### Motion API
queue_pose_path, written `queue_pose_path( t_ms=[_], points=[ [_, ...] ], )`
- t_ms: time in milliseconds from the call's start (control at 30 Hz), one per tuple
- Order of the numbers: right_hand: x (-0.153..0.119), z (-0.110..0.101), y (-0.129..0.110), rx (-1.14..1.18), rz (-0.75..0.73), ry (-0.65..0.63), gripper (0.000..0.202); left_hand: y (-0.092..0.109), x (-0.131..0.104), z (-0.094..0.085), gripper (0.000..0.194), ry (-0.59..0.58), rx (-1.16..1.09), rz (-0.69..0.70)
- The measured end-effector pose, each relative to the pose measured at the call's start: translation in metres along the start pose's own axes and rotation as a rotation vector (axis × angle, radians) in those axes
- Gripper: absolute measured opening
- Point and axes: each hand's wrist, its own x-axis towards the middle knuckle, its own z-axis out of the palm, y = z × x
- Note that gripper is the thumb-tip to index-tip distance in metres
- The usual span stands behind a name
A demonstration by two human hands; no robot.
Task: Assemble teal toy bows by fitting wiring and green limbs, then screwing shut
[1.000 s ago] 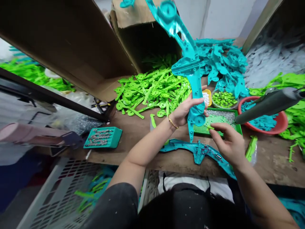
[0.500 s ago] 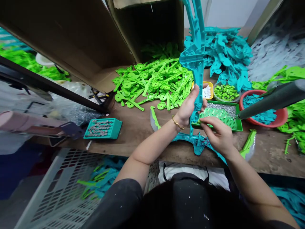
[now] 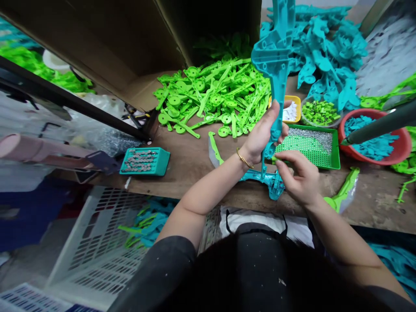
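Note:
My left hand (image 3: 261, 130) is wrapped round a long teal plastic shell (image 3: 276, 73), held upright above the bench with its ribbed inner side showing. At the shell's lower end, my right hand (image 3: 300, 175) pinches a small green plastic piece (image 3: 274, 159) between thumb and fingers. The piece is mostly covered by the fingertips, and whether it touches the shell I cannot tell. Below the hands a second, curved teal shell (image 3: 276, 187) lies on the bench, partly hidden by my right hand. Green curved arms lie on either side, the left one (image 3: 214, 149) and the right one (image 3: 346, 190).
Behind the hands are a green-parts heap (image 3: 214, 95) and a teal-parts heap (image 3: 325, 52). At right stand a green tray (image 3: 336, 158) of metal bits, a red bowl (image 3: 403, 149) and an electric screwdriver (image 3: 383, 125). A teal block (image 3: 161, 161) holding small metal parts sits left.
The view has shifted, so the bench and its contents appear higher and slightly farther right. Both hands keep their grips, with the right fingertips still at the teal shell's lower end.

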Motion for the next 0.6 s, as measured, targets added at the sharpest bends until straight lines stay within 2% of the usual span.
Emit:
queue_pose_path(
  t_ms=[67, 167, 300, 367, 533, 600],
  points=[
    [-0.001, -0.001, 0.000, -0.004, -0.008, 0.049, 0.021, 0.002, -0.003, 0.001, 0.046, 0.035, 0.002, -0.016],
    [-0.002, -0.001, 0.002, -0.015, -0.009, 0.005, 0.022, 0.003, -0.005, 0.001, 0.046, 0.068, -0.008, -0.031],
    [-0.002, 0.005, 0.003, -0.010, 0.004, -0.007, 0.020, -0.001, -0.005, -0.002, 0.045, -0.015, -0.008, 0.050],
    [-0.002, 0.009, 0.003, -0.024, -0.003, 0.001, 0.019, -0.004, -0.004, -0.002, 0.046, -0.021, -0.012, 0.065],
    [-0.005, 0.015, 0.008, -0.044, -0.017, 0.044, 0.018, -0.009, -0.001, -0.001, 0.050, 0.074, -0.024, 0.039],
    [-0.008, 0.015, 0.011, 0.002, 0.024, 0.020, 0.015, -0.009, -0.001, -0.002, 0.051, 0.106, -0.017, 0.021]
  ],
)
